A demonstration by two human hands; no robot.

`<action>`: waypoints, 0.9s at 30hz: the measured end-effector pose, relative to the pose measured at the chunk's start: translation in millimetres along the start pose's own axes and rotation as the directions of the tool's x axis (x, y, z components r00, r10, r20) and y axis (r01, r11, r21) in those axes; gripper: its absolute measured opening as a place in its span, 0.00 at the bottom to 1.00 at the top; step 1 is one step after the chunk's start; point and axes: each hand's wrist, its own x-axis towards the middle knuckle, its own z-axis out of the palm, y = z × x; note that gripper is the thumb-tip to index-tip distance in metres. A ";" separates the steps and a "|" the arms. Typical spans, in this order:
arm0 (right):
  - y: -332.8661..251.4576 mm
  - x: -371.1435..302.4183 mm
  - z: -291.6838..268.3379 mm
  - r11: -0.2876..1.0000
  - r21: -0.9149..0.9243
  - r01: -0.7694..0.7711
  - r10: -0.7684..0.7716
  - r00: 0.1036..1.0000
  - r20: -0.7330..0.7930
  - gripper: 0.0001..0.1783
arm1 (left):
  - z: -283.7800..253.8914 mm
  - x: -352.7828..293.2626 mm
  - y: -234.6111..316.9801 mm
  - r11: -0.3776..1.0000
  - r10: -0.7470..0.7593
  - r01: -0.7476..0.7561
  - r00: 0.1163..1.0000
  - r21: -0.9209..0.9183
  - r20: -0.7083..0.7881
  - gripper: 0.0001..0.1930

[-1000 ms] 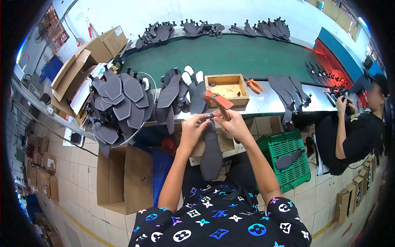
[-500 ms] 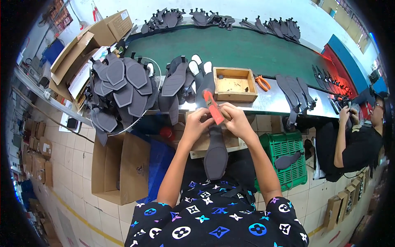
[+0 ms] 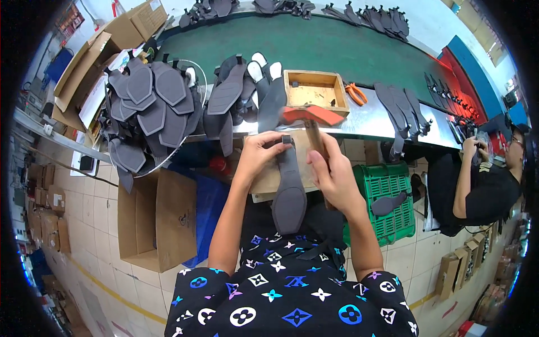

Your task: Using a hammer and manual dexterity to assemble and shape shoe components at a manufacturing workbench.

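Observation:
A dark grey shoe sole (image 3: 289, 208) lies lengthwise in front of me, its wide toe part toward my body. At its far, narrow end my left hand (image 3: 260, 156) is closed, thumb and fingers pinching beside a small black heel piece (image 3: 287, 139). My right hand (image 3: 341, 181) is wrapped round the wooden handle of a hammer (image 3: 320, 115). Its red head is raised just beyond the sole's far end, not touching it, and looks slightly blurred. Under the sole is a tan work block (image 3: 268, 182), partly hidden by my hands.
Piled soles (image 3: 154, 115) and white-tipped shoe forms (image 3: 269, 92) lie left on the bench. A wooden box (image 3: 342, 92) and orange pliers (image 3: 355, 94) lie beyond my right hand. A cardboard box (image 3: 179, 219) and green crate (image 3: 387, 168) flank me. A co-worker (image 3: 488, 191) sits right.
My right hand has moved away from my left and now grips the hammer's handle, its red head lifted and turned sideways. My left hand stays at the sole's end. The view has shifted slightly.

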 end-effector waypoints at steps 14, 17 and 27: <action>7.0 -18.8 3.7 0.832 -0.497 0.245 -0.275 0.961 0.013 0.23 | -1.4 0.0 -2.6 0.999 -0.026 0.029 0.998 -0.046 0.065 0.18; -6.4 -19.4 -3.5 0.807 -0.494 0.324 -0.380 0.925 -0.014 0.22 | -1.2 -6.4 0.6 0.999 -0.053 0.053 0.998 0.008 0.037 0.29; 14.5 -28.9 15.1 0.843 -0.497 0.204 -0.297 0.948 -0.114 0.19 | 4.0 -15.2 -2.7 0.855 0.082 -0.110 0.994 0.507 0.077 0.50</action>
